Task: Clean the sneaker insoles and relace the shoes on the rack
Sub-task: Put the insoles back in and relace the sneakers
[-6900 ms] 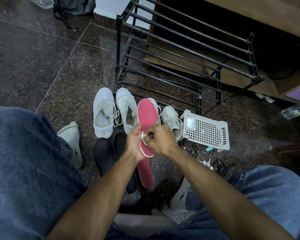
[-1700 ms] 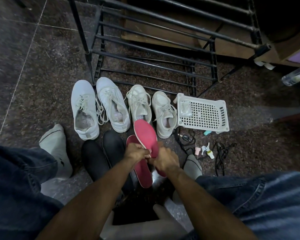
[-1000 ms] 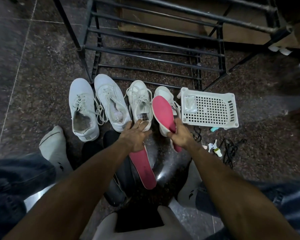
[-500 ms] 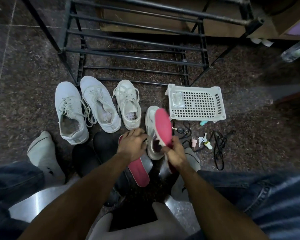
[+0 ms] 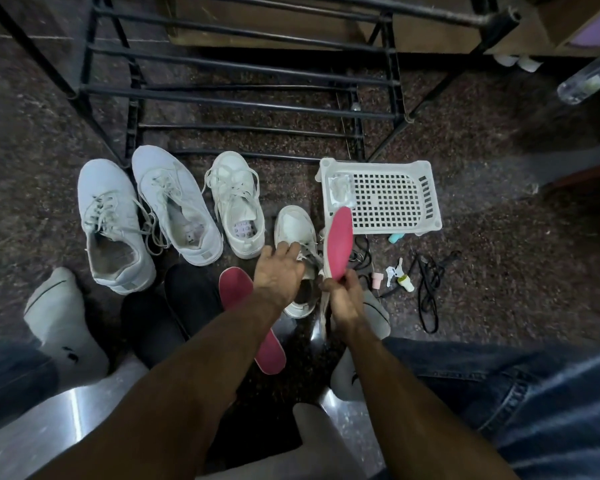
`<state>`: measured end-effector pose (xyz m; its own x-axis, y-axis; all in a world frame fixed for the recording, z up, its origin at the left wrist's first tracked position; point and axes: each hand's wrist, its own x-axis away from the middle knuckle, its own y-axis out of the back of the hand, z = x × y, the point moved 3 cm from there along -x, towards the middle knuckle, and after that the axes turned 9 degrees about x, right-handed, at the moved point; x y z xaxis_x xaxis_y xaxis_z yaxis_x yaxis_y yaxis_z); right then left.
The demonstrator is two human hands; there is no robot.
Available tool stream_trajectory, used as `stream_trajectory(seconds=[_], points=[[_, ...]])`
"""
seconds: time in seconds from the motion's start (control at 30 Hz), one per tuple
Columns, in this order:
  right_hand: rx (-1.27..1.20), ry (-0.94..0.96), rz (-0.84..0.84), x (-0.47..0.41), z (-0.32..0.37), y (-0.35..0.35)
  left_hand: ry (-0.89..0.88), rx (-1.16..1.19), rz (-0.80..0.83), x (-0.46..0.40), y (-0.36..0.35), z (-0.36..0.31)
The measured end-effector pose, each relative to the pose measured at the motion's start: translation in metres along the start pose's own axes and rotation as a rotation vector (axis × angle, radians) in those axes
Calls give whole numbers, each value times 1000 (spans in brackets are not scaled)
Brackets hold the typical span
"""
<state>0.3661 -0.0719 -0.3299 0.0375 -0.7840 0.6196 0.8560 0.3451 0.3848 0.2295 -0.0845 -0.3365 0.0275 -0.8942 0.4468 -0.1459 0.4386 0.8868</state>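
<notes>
Four white sneakers lie on the floor before the black rack (image 5: 239, 102). My left hand (image 5: 279, 271) grips the rightmost white sneaker (image 5: 295, 226) at its laces and opening; this shoe lies nearer to me than the other three (image 5: 113, 226) (image 5: 177, 206) (image 5: 236, 202). My right hand (image 5: 340, 296) holds a pink insole (image 5: 340, 240) by its heel, toe end pointing away, just right of that sneaker. A second pink insole (image 5: 236, 285) lies on the floor, partly under my left forearm. Two black insoles (image 5: 187, 296) (image 5: 149, 327) lie to its left.
A white perforated basket (image 5: 426, 195) lies upturned right of the shoes. Black laces (image 5: 428, 289) and small caps and bottles (image 5: 395, 275) are scattered below it. My socked feet (image 5: 63, 320) (image 5: 374, 313) flank the insoles. A clear bottle (image 5: 586, 77) lies at the far right.
The wiping of the pink insole ended. My left hand reached to the rightmost sneaker and pulled it closer, while my right hand carried the insole to the right, beside that shoe.
</notes>
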Motion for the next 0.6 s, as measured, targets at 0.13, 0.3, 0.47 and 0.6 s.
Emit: stream_trajectory(seconds=[0.13,0.3,0.47,0.6], points=[[41,-1,-2,0,1,1,-159,-70,-32,-4,5,-6],[135,-4,40,-2,5,-1,-457,-139,-183,-6,4,12],[200,-6,80,-7,7,1,-340,-39,-34,-18,16,13],[181,-59,137,-16,6,4,-180,213,79,-29,27,21]])
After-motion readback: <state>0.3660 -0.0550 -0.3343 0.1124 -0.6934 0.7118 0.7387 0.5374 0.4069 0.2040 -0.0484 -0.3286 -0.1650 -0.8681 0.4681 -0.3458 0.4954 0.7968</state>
